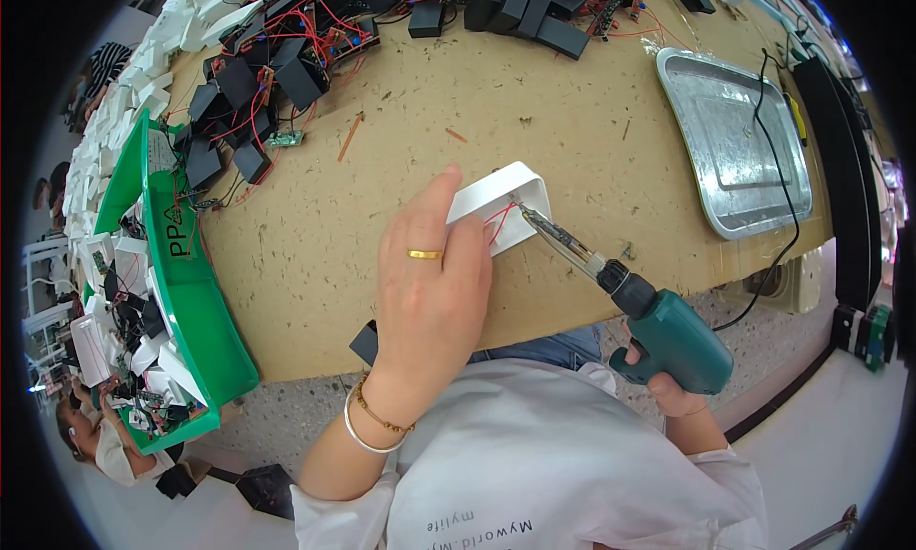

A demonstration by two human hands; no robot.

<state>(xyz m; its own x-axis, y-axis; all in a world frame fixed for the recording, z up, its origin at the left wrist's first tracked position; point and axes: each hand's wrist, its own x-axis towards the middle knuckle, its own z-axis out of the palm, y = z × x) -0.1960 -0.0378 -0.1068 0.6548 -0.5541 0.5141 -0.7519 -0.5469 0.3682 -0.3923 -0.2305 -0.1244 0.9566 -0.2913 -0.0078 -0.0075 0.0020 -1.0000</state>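
Observation:
My left hand (429, 273), a gold ring on one finger, grips a white plastic housing (523, 183) and tilts it over the table. The housing is a hollow frame, open toward me, with thin red wires (500, 222) inside. In my right hand (672, 394) is a teal pistol-shaped soldering gun (679, 340), its handle wrapped by my fingers. Its metal tip reaches into the open side of the housing, close to the wires. Whether the tip touches a joint is too small to tell. Part of the housing is hidden behind my left fingers.
A green bin (196, 311) full of white housings and wired parts stands at the left. Black boxes with red wires (301, 78) pile up at the far left, beside heaped white housings (143, 83). A metal tray (735, 135) lies at right, with a black cord (788, 202) across it.

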